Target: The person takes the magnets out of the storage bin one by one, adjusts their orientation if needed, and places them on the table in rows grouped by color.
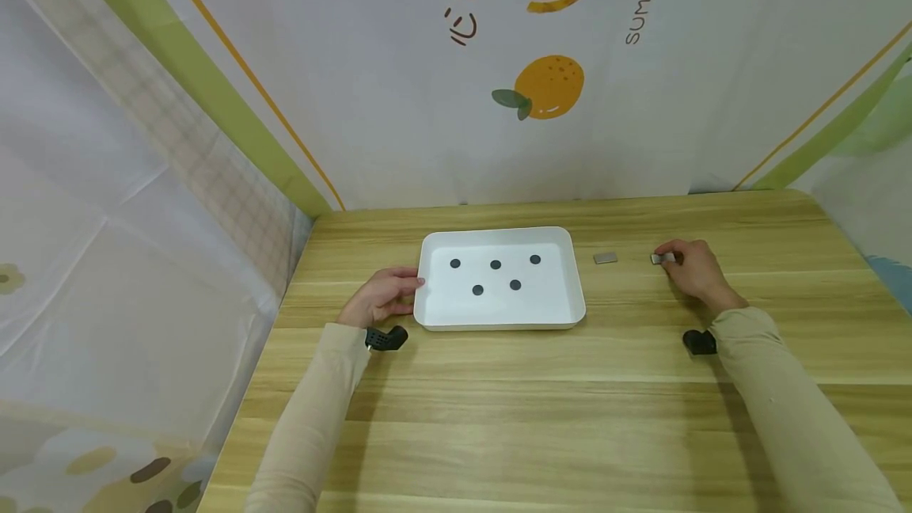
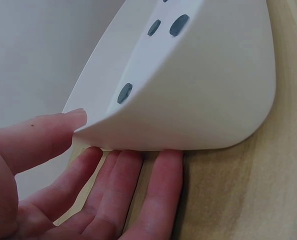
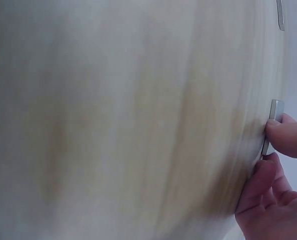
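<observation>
A white rectangular tray [image 1: 499, 321] lies on the table with several dark round discs [image 1: 495, 264] spread on its bottom. At the tray's left end, my left hand [image 1: 385, 294] grips the wall, its thumb over the rim and its fingers at the lower outer edge in the left wrist view. To the right of the tray, my right hand [image 1: 694, 269] pinches a small grey rectangular block [image 3: 277, 109] between thumb and fingers at the table surface. A second grey block [image 1: 605, 258] lies between the tray and my right hand.
The wood-grain table [image 1: 499, 418] extends in front of the tray and out to both sides. A white cloth [image 1: 399, 141] printed with oranges hangs behind its far edge. Another cloth [image 1: 128, 260] hangs along the left side.
</observation>
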Motion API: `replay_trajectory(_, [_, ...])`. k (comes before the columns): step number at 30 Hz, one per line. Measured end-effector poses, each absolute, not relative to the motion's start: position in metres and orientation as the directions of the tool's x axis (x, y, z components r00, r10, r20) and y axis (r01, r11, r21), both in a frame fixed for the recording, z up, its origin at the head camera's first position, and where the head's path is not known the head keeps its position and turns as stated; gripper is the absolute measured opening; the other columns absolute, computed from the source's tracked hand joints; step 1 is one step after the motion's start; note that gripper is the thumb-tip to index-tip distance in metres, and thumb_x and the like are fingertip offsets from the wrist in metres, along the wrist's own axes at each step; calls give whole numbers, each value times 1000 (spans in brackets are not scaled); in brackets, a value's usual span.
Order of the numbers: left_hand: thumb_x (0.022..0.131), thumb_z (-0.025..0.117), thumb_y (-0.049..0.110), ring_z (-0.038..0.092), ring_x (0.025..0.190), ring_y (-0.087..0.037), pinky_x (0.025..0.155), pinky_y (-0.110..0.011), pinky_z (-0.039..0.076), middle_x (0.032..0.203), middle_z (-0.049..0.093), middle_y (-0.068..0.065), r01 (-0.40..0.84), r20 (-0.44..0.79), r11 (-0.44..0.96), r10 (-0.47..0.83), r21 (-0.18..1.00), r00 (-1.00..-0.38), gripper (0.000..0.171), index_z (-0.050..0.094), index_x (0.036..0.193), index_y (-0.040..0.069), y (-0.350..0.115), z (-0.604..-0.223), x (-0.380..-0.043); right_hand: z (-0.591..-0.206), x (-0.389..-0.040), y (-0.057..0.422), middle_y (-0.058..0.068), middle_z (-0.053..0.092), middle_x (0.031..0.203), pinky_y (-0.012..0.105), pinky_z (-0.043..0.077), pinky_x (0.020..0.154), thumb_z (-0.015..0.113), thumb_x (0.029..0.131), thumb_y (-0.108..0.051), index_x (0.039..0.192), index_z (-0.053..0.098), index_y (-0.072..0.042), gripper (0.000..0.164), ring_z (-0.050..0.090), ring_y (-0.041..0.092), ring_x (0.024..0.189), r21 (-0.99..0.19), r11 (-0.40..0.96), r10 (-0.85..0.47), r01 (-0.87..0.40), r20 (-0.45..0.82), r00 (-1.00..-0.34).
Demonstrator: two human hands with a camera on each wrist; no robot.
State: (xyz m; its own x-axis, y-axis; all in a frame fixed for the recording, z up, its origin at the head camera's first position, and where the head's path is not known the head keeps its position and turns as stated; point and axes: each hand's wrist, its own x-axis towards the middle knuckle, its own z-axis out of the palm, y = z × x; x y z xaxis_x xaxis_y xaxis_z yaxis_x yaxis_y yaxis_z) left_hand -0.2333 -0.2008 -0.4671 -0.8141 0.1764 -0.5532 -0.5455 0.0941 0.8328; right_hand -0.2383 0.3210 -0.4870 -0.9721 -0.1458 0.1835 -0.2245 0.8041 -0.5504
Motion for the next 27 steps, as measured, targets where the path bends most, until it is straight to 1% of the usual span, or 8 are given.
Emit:
replay_trajectory(3, [96, 58, 9, 62, 88, -14, 75, -31, 55, 118, 55, -7, -542, -549, 91, 180, 835, -816, 52, 39, 144, 0, -201, -467, -233, -486, -238, 320, 32, 62, 94, 39, 44, 71, 58, 89, 5, 105, 64, 11, 18, 56, 38, 83, -552, 805, -146, -219, 173, -974])
replay_trajectory(10, [96, 58, 9, 61, 88, -14, 73, -30, 56, 119, 54, -7, -544, -553, 98, 170, 833, -816, 51, 40, 143, 0, -201, -465, -233, -483, -238, 319, 35, 58, 102, 49, 44, 76, 56, 92, 2, 109, 63, 11, 20, 55, 42, 89, -579, 798, -133, -168, 103, -986])
replay_trajectory(19, [96, 58, 8, 61, 89, -13, 74, -30, 56, 119, 55, -7, -542, -550, 95, 171, 835, -818, 51, 40, 143, 0, -200, -464, -232, -484, -238, 320, 36, 60, 104, 54, 46, 80, 53, 92, 3, 109, 63, 12, 21, 57, 47, 93, -595, 787, -129, -164, 102, -986])
replay_trajectory(22, [95, 58, 8, 61, 88, -13, 74, -30, 56, 118, 55, -7, -542, -550, 95, 167, 835, -819, 50, 41, 142, 0, -200, -464, -232, -483, -237, 320, 37, 60, 105, 54, 46, 80, 53, 92, 4, 108, 63, 13, 21, 57, 48, 94, -594, 787, -127, -168, 110, -986])
replay_trajectory(27, [95, 58, 8, 61, 89, -13, 74, -30, 56, 118, 55, -7, -541, -549, 93, 163, 836, -820, 50, 41, 142, 0, -200, -464, -232, -483, -236, 319, 36, 61, 105, 52, 46, 79, 54, 92, 4, 108, 63, 12, 21, 57, 45, 92, -587, 793, -118, -161, 112, -987])
